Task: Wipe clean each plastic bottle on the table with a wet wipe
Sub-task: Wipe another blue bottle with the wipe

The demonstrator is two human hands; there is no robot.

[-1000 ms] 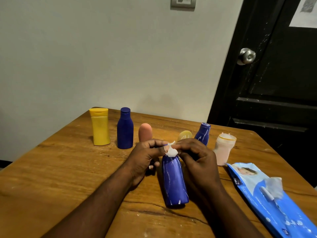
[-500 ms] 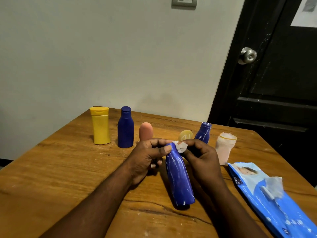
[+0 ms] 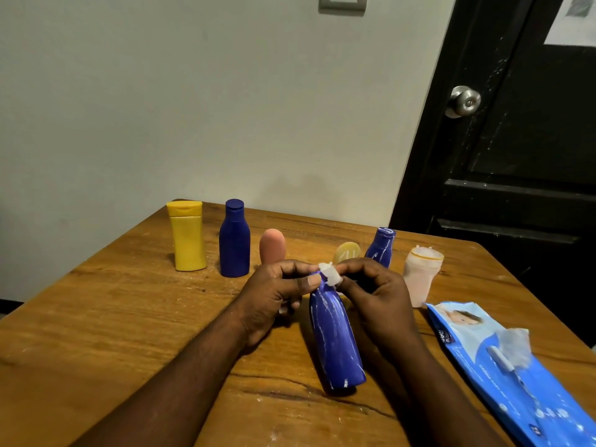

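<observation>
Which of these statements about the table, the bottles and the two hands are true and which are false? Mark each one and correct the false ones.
1. Both hands pinch a small white wipe at the top of the blue bottle. True: left hand, right hand.
2. The yellow bottle lies on its side. False: it stands upright at the far left.
3. The wet wipe pack lies on the table to the person's right. True.
4. The blue bottle between the hands is spotless. False: whitish streaks mark its side.
5. The dark blue bottle stands beside the yellow one. True.
</observation>
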